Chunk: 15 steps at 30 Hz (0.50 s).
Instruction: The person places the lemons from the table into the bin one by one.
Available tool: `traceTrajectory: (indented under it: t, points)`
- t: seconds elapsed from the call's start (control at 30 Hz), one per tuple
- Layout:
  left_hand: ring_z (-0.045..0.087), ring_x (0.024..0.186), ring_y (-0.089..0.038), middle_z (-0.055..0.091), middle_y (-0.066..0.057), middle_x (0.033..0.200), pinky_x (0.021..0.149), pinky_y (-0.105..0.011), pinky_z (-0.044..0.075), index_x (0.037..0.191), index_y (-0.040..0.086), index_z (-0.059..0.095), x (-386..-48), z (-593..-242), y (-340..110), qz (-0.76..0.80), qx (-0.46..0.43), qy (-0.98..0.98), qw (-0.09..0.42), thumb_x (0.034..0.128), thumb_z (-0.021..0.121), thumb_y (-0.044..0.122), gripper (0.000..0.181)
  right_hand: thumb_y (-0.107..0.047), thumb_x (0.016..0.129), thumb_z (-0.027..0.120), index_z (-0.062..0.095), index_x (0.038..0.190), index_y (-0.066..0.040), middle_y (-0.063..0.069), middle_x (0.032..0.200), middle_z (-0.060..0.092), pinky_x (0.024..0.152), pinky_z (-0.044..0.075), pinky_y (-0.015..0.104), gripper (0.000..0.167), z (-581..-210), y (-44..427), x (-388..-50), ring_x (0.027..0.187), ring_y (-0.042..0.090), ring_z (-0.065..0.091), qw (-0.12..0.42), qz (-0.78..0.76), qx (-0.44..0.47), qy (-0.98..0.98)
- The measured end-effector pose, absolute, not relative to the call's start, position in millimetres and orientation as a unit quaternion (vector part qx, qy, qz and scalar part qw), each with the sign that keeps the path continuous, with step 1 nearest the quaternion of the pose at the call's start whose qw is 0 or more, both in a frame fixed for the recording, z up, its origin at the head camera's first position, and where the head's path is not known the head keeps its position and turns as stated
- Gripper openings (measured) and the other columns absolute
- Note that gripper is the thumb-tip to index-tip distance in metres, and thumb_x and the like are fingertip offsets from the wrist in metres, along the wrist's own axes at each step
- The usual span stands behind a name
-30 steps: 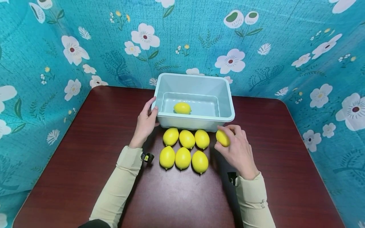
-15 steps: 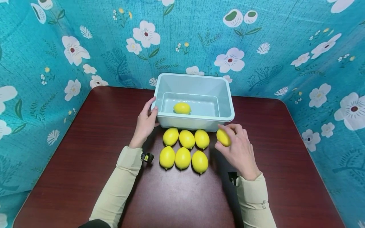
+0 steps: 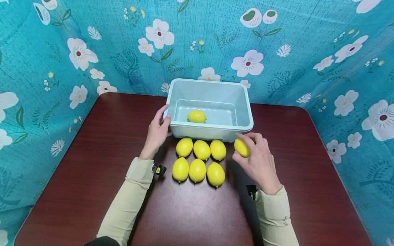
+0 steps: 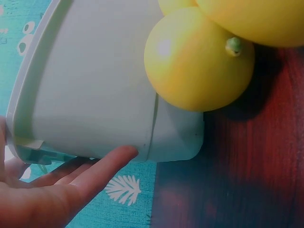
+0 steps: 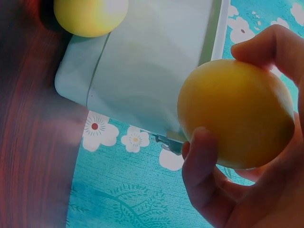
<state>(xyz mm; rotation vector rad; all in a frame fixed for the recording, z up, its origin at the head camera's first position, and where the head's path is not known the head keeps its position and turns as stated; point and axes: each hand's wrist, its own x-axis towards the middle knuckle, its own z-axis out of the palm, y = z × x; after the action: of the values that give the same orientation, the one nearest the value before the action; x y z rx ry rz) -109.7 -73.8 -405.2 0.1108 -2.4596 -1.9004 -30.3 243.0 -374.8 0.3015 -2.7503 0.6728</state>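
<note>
In the head view a pale blue plastic bin [image 3: 212,131] stands at the back of the table, with one lemon [image 3: 197,116] lying inside at its front left. My left hand [image 3: 158,132] rests on the bin's left end; the left wrist view shows its fingers [image 4: 109,166] fairly straight along that side. My right hand [image 3: 257,159] holds another lemon [image 3: 241,147] between thumb and fingers, just off the bin's front right corner. The right wrist view has this held lemon [image 5: 232,114] large and close, the bin wall behind it. Several lemons [image 3: 197,170] sit in two rows before the bin.
The dark red-brown table [image 3: 191,218] has rounded back corners. A teal flowered cloth [image 3: 197,41] hangs behind the table and along both sides. The front row of lemons lies close against the bin's front wall [image 4: 95,80].
My right hand and its lemon have shifted very slightly right and away from me. The left hand, the bin and the other lemons stay where they were.
</note>
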Motion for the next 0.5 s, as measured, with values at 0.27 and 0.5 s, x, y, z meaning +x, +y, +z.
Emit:
traceTrajectory:
  t: [0.27, 0.5]
  points:
    - [0.053, 0.126, -0.027, 0.038, -0.001, 0.154, 0.085, -0.051, 0.055, 0.147, 0.043, 0.033, -109.7, -406.3, -74.2, -0.617, 0.036, -0.786, 0.013, 0.1017, 0.043, 0.04, 0.046, -0.024, 0.079, 0.069, 0.063, 0.127, -0.018, 0.01, 0.119, 0.051, 0.052, 0.038, 0.032, 0.049, -374.0, 241.6, -27.5, 0.094, 0.026, 0.043, 0.155, 0.236, 0.108, -0.953]
    - [0.054, 0.124, -0.027, 0.039, 0.0, 0.153, 0.084, -0.051, 0.056, 0.147, 0.044, 0.033, -108.7, -406.7, -75.3, -0.613, 0.033, -0.789, 0.016, 0.1017, 0.042, 0.041, 0.046, -0.023, 0.078, 0.069, 0.063, 0.127, -0.019, 0.009, 0.12, 0.051, 0.051, 0.037, 0.032, 0.049, -370.8, 240.4, -25.7, 0.095, 0.027, 0.043, 0.161, 0.233, 0.105, -0.953]
